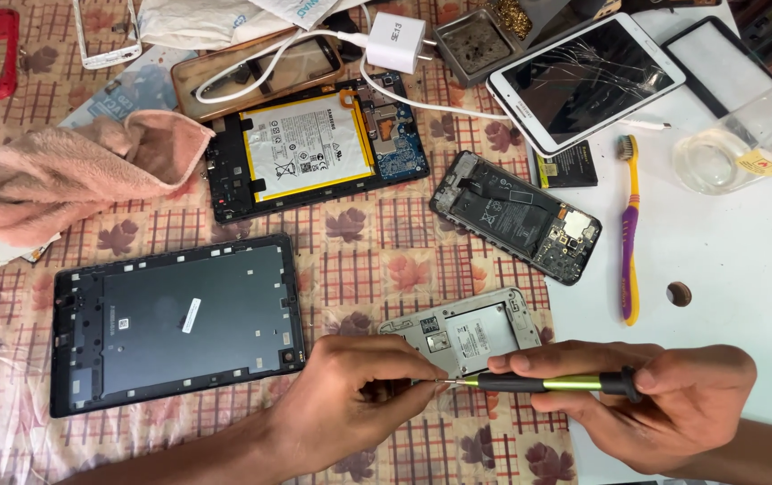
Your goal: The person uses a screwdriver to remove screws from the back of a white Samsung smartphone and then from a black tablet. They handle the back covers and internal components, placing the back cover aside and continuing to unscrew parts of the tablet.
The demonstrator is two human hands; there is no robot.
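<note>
My right hand [664,395] grips a slim green and black screwdriver [548,383], its tip pointing left. My left hand [359,395] is curled with fingers pinched at that tip; what it pinches is hidden. Both hands hover over the near edge of an opened silver phone frame [471,330] lying on the patterned cloth. A dark tablet back shell [175,323] lies to the left of my left hand.
An opened tablet with a white battery [310,144], an opened dark phone [516,216], a cracked white tablet [588,76], a purple and yellow toothbrush [628,224], a pink towel [72,171], a white charger [395,43], a clear container [718,157] and a small brown disc [679,294] lie around.
</note>
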